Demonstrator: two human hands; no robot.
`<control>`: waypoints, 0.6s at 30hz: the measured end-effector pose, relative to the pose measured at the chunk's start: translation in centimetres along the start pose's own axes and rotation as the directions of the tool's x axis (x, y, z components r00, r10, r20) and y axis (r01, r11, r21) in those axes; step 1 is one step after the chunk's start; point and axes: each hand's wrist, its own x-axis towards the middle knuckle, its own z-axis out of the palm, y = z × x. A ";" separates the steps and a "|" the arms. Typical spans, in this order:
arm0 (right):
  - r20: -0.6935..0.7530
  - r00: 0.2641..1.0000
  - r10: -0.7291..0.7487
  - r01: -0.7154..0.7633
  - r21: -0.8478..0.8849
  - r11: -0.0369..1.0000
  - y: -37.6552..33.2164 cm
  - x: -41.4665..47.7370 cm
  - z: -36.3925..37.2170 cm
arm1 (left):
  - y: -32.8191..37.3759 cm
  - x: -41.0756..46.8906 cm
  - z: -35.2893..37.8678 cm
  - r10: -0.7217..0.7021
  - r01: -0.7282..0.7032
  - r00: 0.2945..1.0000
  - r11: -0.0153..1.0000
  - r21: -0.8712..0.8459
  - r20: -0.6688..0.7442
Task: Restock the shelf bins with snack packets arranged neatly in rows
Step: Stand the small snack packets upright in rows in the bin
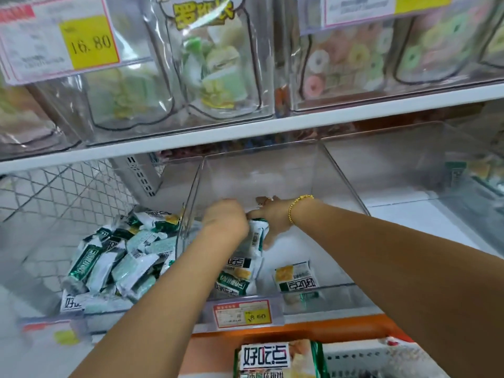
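Observation:
Both my hands reach into a clear plastic shelf bin point(341, 181) on the lower shelf. My left hand point(226, 221) and my right hand point(272, 219), which has a gold bead bracelet at the wrist, together hold a green-and-white snack packet point(256, 237) upright inside the bin. Two more packets lie on the bin floor: one point(237, 279) under my left forearm, another point(296, 276) near the front wall. A heap of the same packets point(120, 257) fills the bin to the left.
A price tag reading 8.50 point(245, 313) is clipped to the bin's front. Above, a white shelf point(245, 129) carries clear bins of sweets. A large green-and-white snack bag point(275, 358) lies below on an orange surface. Wire mesh point(54, 186) backs the shelf at left.

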 end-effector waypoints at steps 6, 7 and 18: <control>-0.007 1.000 -0.030 0.029 -0.059 0.998 -1.2 -0.8 0.2 | -2.8 -4.4 -2.1 0.164 -0.148 0.952 0.986 -0.080 0.258; 0.005 0.999 -0.041 0.042 -0.072 0.997 -1.6 -1.0 0.3 | -2.9 -4.7 -2.3 0.198 -0.182 0.935 0.980 -0.082 0.295; -0.001 0.985 0.175 -0.175 0.050 0.983 0.2 -2.3 0.8 | -1.3 -3.0 0.5 0.262 -0.158 0.840 0.956 -0.248 0.475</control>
